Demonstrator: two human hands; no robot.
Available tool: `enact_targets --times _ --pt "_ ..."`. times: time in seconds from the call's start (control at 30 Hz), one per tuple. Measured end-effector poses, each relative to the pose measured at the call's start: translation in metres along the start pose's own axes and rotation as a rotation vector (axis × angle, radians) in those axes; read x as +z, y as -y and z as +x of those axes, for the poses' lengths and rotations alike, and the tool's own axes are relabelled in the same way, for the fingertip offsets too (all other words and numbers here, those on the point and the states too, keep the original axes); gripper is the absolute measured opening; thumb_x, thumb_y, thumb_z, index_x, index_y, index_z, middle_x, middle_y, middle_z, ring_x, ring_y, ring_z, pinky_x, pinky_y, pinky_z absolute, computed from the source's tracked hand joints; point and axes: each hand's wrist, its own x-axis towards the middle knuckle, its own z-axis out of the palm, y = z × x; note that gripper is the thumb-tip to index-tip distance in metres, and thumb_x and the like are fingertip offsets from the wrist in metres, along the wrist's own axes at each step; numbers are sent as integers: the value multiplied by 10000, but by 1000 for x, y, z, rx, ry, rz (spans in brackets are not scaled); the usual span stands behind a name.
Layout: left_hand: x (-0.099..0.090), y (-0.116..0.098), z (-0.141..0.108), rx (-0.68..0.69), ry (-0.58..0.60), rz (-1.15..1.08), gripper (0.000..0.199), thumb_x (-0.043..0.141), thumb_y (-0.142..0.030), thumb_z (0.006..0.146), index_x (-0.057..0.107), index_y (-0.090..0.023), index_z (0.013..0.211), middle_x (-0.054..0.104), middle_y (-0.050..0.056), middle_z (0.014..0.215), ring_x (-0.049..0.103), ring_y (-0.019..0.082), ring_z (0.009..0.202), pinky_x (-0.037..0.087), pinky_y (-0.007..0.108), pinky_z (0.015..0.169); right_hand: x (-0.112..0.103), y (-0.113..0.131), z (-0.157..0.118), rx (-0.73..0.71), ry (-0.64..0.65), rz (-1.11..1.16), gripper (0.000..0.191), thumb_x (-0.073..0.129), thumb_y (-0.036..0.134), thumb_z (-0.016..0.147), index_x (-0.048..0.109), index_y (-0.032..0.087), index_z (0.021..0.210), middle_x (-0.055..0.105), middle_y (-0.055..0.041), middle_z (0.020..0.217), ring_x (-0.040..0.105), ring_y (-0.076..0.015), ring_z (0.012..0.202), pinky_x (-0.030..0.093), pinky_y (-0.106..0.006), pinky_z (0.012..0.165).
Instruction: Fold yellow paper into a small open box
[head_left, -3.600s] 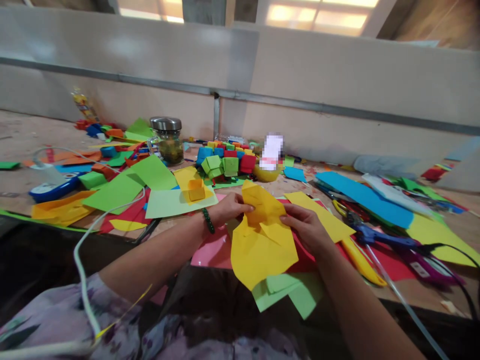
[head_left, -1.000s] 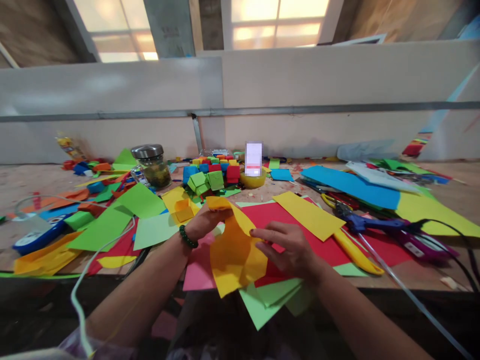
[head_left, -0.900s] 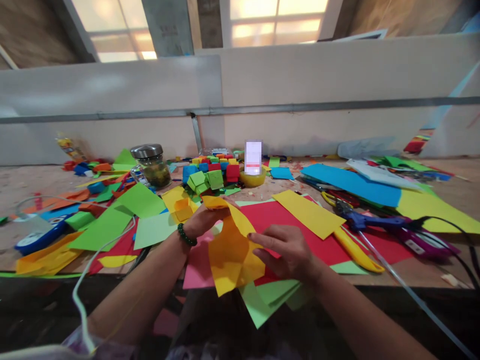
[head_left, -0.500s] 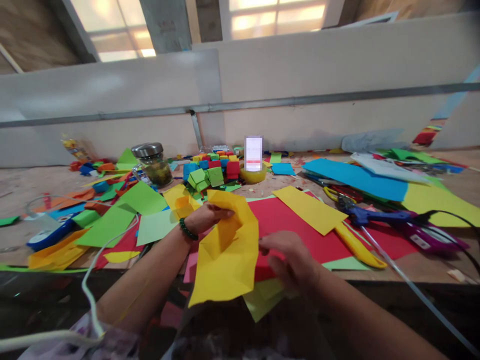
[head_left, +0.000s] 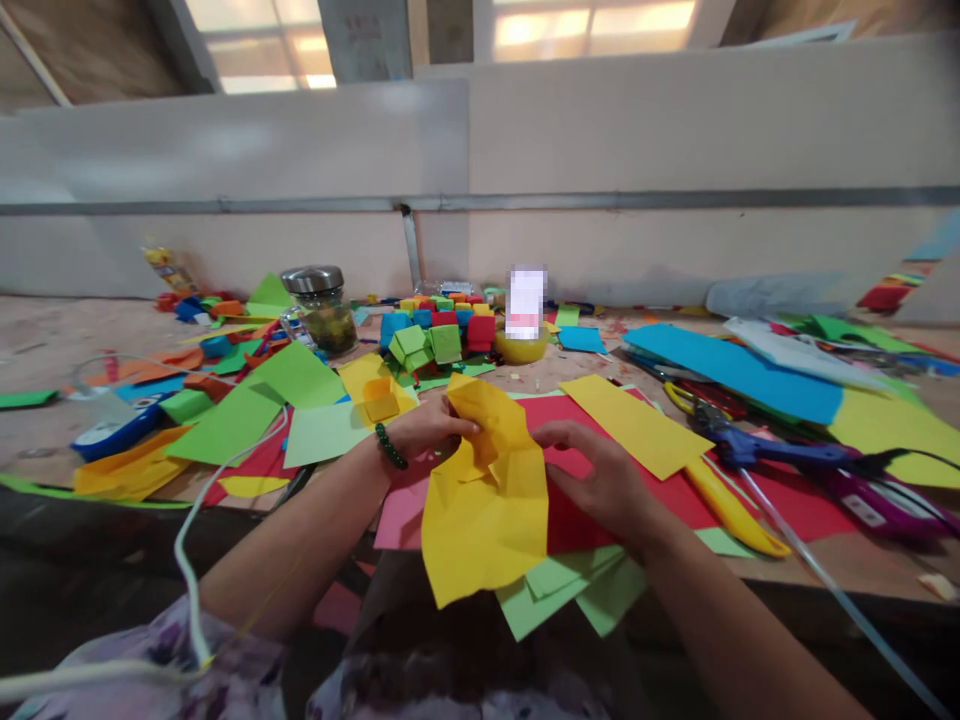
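A creased sheet of yellow paper (head_left: 487, 530), partly folded and standing up at its top, is held over the table's front edge. My left hand (head_left: 431, 430), with a green bead bracelet (head_left: 391, 446) at the wrist, is closed on its upper left side, thumb in front. At the sheet's right edge is my right hand (head_left: 600, 475), its index finger and thumb apart with fingertips close to or touching the paper. Whether they press on it I cannot tell. Beneath lie red paper (head_left: 570, 515), pale green sheets (head_left: 562, 590) and pink paper (head_left: 400, 515).
Behind are small coloured paper cubes (head_left: 446, 343), a lidded glass mug (head_left: 330, 325) and a lit phone (head_left: 526, 300) on a yellow roll (head_left: 523, 346). Pliers (head_left: 709, 415), a yellow-handled tool (head_left: 735, 510) and a purple-and-blue glue gun (head_left: 847, 475) lie right. A white cable (head_left: 187, 560) crosses left.
My right hand has come up closer to the yellow paper's right edge. The paper's upper part is more folded in, and my left hand still grips it. The camera view has shifted slightly.
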Motion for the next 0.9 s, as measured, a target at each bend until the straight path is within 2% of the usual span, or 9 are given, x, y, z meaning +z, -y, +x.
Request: enact_targets --times 0.07,0.2,0.4,0.5,0.6,0.73,0.8,0.9 --pt "0 0 0 4 -3 15 186 771 -230 653 683 -105 760 647 3 581 439 45 362 305 182 369 3 -1 -1 -51 -1 -56 286 611 148 829 606 257 1094 692 -39 1024 662 -193 940 556 -348 843" --pt "0 0 1 38 1 30 285 780 -247 637 692 -109 870 702 42 726 544 77 500 391 177 449 5 -3 -2 -102 -28 -116 393 601 167 853 540 264 1229 690 -60 1082 670 -199 952 566 -352 827" --pt "2 1 4 86 20 62 289 782 -231 610 686 -118 858 713 51 808 612 117 654 477 198 557 4 -10 1 -246 67 -231 259 524 76 844 672 246 971 681 -79 1047 654 -223 977 560 -364 803" --pt "6 -1 1 99 29 83 256 765 -216 630 678 -117 851 705 43 798 611 118 648 486 205 557 4 -12 3 -258 74 -176 274 507 63 839 684 239 953 679 -77 989 661 -210 916 563 -339 755" --pt "9 -3 -2 112 43 103 223 740 -207 664 676 -118 859 702 44 807 622 126 672 495 214 574 3 -13 4 -239 74 -160 279 493 54 834 683 220 955 682 -68 907 665 -199 836 561 -318 694" --pt "11 -2 -1 146 32 129 323 740 -195 648 667 -121 954 708 63 913 646 165 795 523 256 672 4 -13 3 -138 72 -174 251 499 67 831 673 210 942 688 -75 970 676 -206 881 562 -330 743" --pt "11 0 1 157 33 143 351 736 -194 646 664 -118 980 710 70 941 649 181 831 532 279 716 7 -11 3 -94 29 -155 187 533 107 839 662 218 915 695 -60 972 681 -198 867 562 -321 749" --pt "12 2 1 166 47 166 326 726 -186 647 677 -115 961 720 78 936 656 197 844 538 298 744 12 -7 3 -17 -63 -134 35 603 203 846 617 225 870 692 -25 838 665 -171 715 562 -295 663"
